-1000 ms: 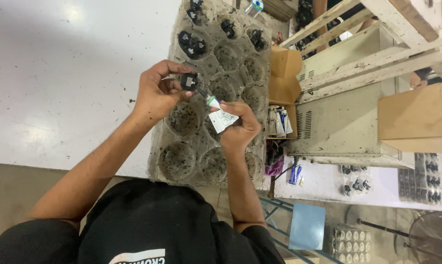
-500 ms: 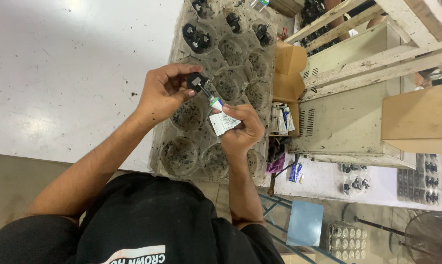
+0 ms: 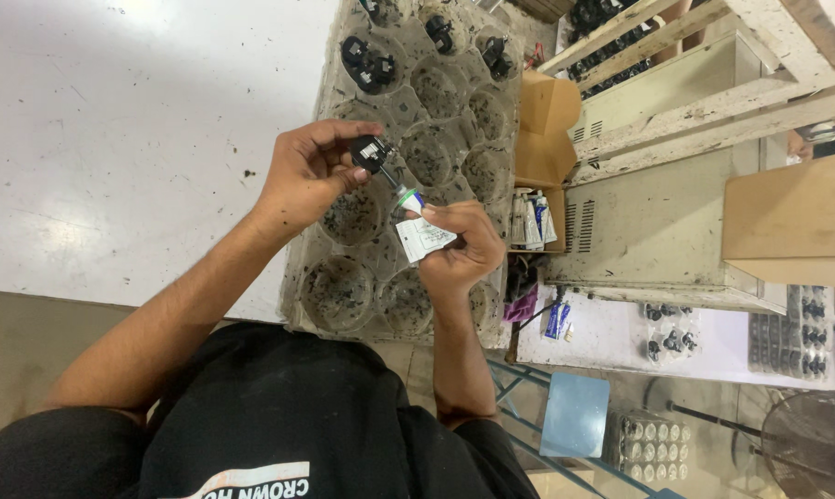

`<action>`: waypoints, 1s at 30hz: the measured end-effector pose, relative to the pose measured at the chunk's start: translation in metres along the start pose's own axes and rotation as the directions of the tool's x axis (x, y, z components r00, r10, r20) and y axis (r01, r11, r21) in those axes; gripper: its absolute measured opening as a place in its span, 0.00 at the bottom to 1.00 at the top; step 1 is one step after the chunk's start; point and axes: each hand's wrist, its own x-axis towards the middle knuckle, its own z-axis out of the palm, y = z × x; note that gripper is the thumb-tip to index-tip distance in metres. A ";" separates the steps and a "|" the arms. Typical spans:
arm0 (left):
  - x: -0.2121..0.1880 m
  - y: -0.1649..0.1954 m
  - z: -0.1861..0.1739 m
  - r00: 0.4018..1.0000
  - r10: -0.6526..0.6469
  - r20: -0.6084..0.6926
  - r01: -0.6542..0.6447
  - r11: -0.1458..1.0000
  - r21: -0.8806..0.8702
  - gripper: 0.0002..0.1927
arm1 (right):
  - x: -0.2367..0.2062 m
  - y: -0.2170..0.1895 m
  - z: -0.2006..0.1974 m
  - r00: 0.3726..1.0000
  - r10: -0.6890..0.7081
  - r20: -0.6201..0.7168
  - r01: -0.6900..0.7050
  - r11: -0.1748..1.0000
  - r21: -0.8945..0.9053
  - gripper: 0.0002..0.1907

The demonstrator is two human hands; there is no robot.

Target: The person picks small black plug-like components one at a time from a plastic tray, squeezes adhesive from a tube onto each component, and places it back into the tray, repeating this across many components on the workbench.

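Small black part (image 3: 369, 152) pinched in left hand (image 3: 308, 176), fingers closed round it, held at frame centre above moulded tray (image 3: 343, 296). Small squeeze tube (image 3: 419, 231) gripped in right hand (image 3: 459, 249), fingers curled shut, nozzle tip laid against part. Several black parts (image 3: 366, 63) seen in tray cups, upper centre. Judged: tube best squeezed lightly, part kept steady, nozzle kept on contact point, excess avoided. White surface (image 3: 112, 139) at left.

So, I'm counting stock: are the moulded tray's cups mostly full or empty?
Mostly empty: the tray holds black parts only in its far cups; the near cups show just dark specks.
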 end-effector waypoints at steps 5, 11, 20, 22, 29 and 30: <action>-0.001 -0.005 0.001 0.999 -0.046 -0.001 0.046 0.995 -0.091 0.23 | -0.001 0.000 0.002 1.000 -0.022 -0.013 0.022 1.000 -0.020 0.14; -0.009 -0.013 0.008 0.982 -0.186 0.026 0.184 0.927 -0.328 0.21 | -0.004 -0.002 0.004 0.995 0.002 -0.102 -0.001 1.000 0.017 0.14; -0.023 -0.028 0.011 0.963 -0.220 0.155 0.268 0.844 -0.464 0.18 | -0.003 -0.006 0.002 0.990 -0.108 -0.091 0.098 0.990 -0.105 0.14; -0.023 -0.030 0.012 0.963 -0.218 0.157 0.266 0.844 -0.466 0.19 | -0.001 -0.004 0.003 0.989 -0.131 -0.073 0.120 0.983 -0.141 0.15; -0.025 -0.027 0.012 0.949 -0.275 0.156 0.316 0.843 -0.435 0.20 | -0.004 -0.003 0.001 0.996 -0.063 -0.066 0.055 0.992 -0.117 0.16; -0.025 -0.026 0.011 0.947 -0.279 0.157 0.320 0.839 -0.439 0.21 | -0.004 -0.003 0.000 0.996 -0.058 -0.065 0.050 0.992 -0.114 0.16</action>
